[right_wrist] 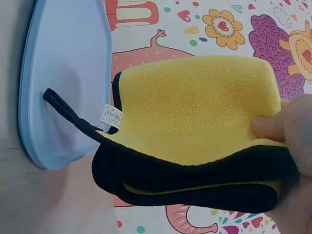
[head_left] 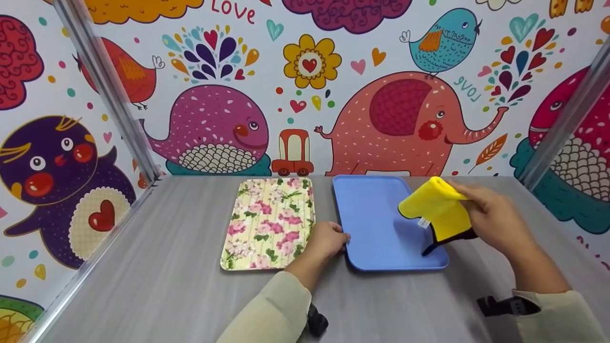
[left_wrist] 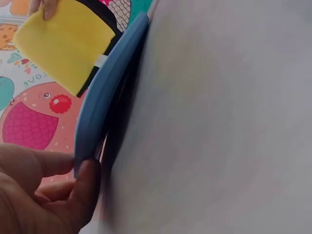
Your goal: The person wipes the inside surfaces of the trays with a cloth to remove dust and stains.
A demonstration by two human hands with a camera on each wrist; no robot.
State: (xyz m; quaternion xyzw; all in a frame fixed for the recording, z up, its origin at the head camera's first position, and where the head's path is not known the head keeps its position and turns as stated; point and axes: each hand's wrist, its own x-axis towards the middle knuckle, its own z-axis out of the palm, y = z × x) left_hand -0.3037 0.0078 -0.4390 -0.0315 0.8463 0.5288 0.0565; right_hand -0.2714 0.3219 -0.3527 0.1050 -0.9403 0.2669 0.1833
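Note:
A blue tray (head_left: 371,214) lies on the table at the middle right in the head view. My left hand (head_left: 329,240) pinches its left rim between thumb and fingers; in the left wrist view the thumb and fingers (left_wrist: 87,187) meet at the tray's edge (left_wrist: 105,92). Above the tray's right side, my right hand (head_left: 498,219) grips a folded yellow cloth (head_left: 441,209) with black edging. A white tag (right_wrist: 111,116) and a black loop (right_wrist: 73,114) hang from the cloth, and the right thumb (right_wrist: 268,127) presses on its yellow face.
Left of the blue tray lies a flowered tray (head_left: 269,219), close to my left forearm. The grey table (head_left: 181,286) meets a wall (head_left: 305,109) printed with cartoon animals. Metal posts (head_left: 107,85) stand at the corners.

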